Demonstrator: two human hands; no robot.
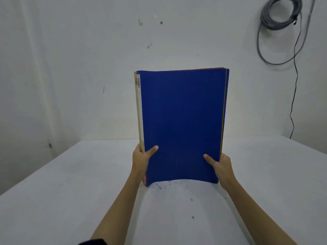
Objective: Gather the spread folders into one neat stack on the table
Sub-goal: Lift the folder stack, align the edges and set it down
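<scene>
A bundle of folders (182, 121) stands upright in front of me, its lower edge touching or just above the white table (70, 191). The blue folder faces me; yellow and red edges and a white strip printed "Folder" show behind it at the sides and top. My left hand (141, 160) grips the bundle's lower left edge, thumb on the blue cover. The lower right edge is held by my right hand (221, 165), thumb likewise on the cover. The bottom of the blue cover bows slightly.
The table runs back to a white wall. A grey coiled cable (281, 13) hangs on the wall at the upper right, with a thin black wire (293, 96) dropping to the table's far right edge. Dark specks dot the tabletop near me.
</scene>
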